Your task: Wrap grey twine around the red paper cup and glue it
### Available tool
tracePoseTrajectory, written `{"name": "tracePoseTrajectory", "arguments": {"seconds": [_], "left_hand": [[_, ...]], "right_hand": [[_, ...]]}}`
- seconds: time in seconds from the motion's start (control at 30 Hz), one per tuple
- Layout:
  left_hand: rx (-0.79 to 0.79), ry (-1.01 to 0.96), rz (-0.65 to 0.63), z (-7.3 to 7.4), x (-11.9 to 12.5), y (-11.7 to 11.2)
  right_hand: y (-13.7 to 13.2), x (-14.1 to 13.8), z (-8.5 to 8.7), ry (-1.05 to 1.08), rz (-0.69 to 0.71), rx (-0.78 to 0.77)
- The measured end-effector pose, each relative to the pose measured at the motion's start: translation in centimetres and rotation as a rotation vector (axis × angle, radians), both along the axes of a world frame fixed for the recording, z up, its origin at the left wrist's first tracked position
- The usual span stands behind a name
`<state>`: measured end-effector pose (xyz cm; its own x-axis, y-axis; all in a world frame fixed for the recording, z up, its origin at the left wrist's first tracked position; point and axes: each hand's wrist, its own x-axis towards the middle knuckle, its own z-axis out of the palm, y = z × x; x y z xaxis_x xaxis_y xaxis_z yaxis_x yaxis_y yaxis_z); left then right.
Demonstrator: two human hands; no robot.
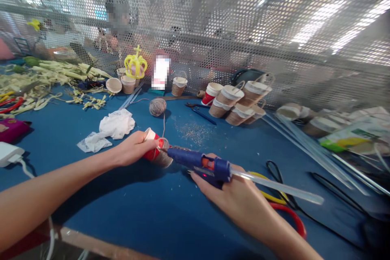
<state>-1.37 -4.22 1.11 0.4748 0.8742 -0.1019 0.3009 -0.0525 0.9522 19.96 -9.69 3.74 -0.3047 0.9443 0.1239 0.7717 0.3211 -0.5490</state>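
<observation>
While our left hand point(137, 146) closes round paper cup point(149, 154), presumably steadying it, our right hand point(233, 189) grips hot-glue gun point(188, 158), aimed at twine point(164, 160).

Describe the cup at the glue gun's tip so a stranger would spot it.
Over the blue table, find the blue glue gun. At its tip, the left hand holds a tilted red-and-white cup, partly wrapped in yarn. Unlike the cups farther back, it is in a hand.

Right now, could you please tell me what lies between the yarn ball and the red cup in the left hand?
In the head view, one yarn strand runs from the yarn ball over the blue table to the red cup.
</observation>
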Motion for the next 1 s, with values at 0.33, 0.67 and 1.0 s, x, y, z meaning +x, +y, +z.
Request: {"name": "tracePoseTrajectory", "arguments": {"seconds": [0.33, 0.67, 1.0], "left_hand": [[-0.142, -0.162, -0.019, -0.31, 0.21, 0.16], [-0.134, -0.179, 0.016, -0.1, 0.25, 0.07], [-0.155, -0.166, 0.063, -0.12, 0.44, 0.07]], "right_hand": [[-0.74, 0.08, -0.62, 0.023, 0.069, -0.043], [-0.8, -0.09, -0.43, -0.042, 0.083, -0.061], [-0.83, -0.49, -0.3, -0.066, 0.15, 0.051]]}}
